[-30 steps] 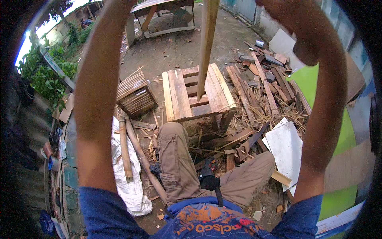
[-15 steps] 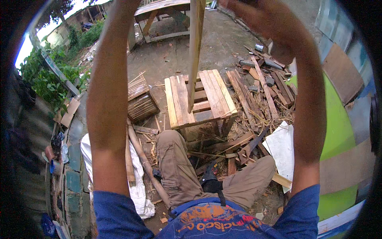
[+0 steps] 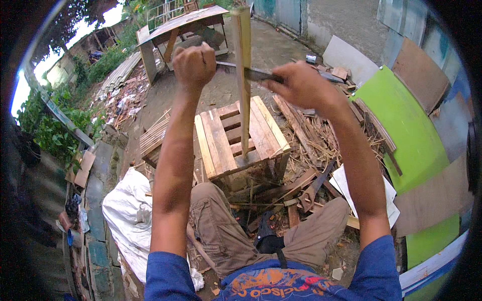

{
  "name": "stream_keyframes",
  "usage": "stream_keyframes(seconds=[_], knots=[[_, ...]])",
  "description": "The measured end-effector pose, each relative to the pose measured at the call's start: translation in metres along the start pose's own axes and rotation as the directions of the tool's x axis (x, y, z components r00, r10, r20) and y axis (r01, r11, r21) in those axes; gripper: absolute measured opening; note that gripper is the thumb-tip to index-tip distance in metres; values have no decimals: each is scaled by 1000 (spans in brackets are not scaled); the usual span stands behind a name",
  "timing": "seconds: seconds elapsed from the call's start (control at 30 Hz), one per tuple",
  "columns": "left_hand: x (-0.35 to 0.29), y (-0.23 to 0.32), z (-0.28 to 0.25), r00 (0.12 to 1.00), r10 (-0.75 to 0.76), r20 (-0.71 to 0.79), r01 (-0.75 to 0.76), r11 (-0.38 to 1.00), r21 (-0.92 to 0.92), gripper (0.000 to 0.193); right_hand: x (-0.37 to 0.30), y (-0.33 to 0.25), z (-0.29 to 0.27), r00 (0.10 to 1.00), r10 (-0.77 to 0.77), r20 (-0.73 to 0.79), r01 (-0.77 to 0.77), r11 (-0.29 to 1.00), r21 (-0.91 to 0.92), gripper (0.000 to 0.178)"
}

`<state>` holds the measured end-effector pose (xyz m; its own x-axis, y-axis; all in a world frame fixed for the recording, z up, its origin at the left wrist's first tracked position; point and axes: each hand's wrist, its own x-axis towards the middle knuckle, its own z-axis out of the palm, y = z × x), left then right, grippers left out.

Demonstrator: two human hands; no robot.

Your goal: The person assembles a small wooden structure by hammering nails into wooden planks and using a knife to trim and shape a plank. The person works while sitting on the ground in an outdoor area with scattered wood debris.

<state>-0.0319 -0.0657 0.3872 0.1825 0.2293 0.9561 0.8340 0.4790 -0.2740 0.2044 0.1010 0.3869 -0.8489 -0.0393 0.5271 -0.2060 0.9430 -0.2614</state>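
Observation:
A tall, narrow strip of wood (image 3: 243, 108) stands upright, its lower end on a slatted wooden stool (image 3: 271, 128) in front of my knees. Across the strip lies a long dark knife-like blade (image 3: 259, 75). My right hand (image 3: 304, 86) is closed round its right end. My left hand (image 3: 194, 66) makes a fist on the other side of the strip, level with the blade. A thin pale line runs from that fist to the wood and looks like the blade's other end. Both hands are off the strip itself.
A handsaw (image 3: 316, 186) lies by my right knee among scrap wood. More offcuts (image 3: 301, 125) are heaped right of the stool. A slatted wooden piece (image 3: 154, 138) and a white sack (image 3: 128, 203) lie left. A workbench (image 3: 188, 24) stands behind; a green panel (image 3: 411, 130) is at right.
Both hands have come down and nearer from the top edge, bringing the blade into view against the wooden strip. The view has shifted; the strip still stands on the stool.

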Motion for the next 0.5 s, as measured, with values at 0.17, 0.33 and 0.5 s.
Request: stream_keyframes(seconds=[0.17, 0.33, 0.5], knots=[[62, -15, -16, 1000, 12, 22, -14, 995, 94, 28, 10, -24, -50, 999, -20, -42, 18, 999, -37, 25], [-88, 7, 25, 998, 36, 43, -41, 993, 112, 33, -20, 23, 72, 963, 225, 148, -239, 968, 80, 25], [-86, 10, 32, 975, -82, 206, 109, 986, -123, 40, -27, 38, 99, 986, 155, 54, -160, 983, 94, 28]])
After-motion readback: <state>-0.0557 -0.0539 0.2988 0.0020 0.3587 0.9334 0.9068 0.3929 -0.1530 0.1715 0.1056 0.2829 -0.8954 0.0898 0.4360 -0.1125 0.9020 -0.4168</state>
